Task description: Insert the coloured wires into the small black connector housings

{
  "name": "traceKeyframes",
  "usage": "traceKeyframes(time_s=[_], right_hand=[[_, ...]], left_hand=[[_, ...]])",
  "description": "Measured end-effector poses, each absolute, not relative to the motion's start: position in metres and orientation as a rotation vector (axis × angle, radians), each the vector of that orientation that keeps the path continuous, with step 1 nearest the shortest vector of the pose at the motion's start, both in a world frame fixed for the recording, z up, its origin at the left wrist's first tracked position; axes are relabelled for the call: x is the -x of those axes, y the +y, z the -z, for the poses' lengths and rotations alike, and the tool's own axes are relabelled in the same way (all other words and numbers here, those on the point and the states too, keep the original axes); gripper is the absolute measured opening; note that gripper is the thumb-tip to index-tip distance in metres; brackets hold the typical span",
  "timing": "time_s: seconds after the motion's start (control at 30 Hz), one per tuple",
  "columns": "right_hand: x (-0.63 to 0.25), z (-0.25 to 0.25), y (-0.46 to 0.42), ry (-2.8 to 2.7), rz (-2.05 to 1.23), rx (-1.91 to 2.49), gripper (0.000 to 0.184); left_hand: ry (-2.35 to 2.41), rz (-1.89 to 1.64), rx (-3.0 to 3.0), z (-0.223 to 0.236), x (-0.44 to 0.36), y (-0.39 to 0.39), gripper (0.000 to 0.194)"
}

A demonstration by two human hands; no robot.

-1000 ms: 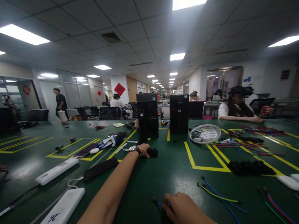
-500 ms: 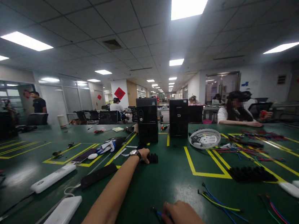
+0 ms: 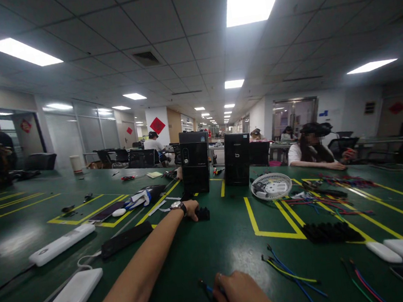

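Observation:
Stretched far out over the green table, my left hand has its fingers closed around one end of a small black ridged block. A watch circles that wrist. Close to me, my right hand is curled shut with a short blue cable in it; the dark tip pokes out on the left and the rest is hidden under the fingers. To the right of this hand lie loose blue cables and a yellow-green cable. A black computer case stands just beyond my left hand.
Another black computer case stands beside the first. A white round basket holds small parts. Black ridged strips and bundled cables lie right. White power strips lie left. A co-worker sits across the table.
The whole view has shifted slightly, so things appear a little further left. Both hands keep their grip and place on the table. A person in the far left background has moved left.

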State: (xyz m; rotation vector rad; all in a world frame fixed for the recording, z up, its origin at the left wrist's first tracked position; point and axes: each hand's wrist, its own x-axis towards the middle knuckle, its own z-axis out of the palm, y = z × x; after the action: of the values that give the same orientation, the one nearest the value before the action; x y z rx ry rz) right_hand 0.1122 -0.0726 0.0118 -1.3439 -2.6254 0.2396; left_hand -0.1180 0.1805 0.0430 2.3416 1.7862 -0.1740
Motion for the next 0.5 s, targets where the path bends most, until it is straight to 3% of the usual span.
traceKeyframes(time_s=[0.1, 0.27, 0.5], right_hand=[[-0.114, -0.012, -0.072, -2.629, -0.255, 1.346, 0.025], [-0.111, -0.010, -0.070, -2.612, -0.257, 1.364, 0.026], [-0.124, -0.015, -0.058, -2.317, -0.174, 1.628, 0.036]], left_hand=[[1.760, 0.148, -2.340, -0.044, 0.118, 0.180, 0.062], [1.754, 0.048, -2.363, -0.059, 0.119, 0.169, 0.093], [1.762, -0.103, -2.485, -0.123, 0.149, 0.128, 0.072]])
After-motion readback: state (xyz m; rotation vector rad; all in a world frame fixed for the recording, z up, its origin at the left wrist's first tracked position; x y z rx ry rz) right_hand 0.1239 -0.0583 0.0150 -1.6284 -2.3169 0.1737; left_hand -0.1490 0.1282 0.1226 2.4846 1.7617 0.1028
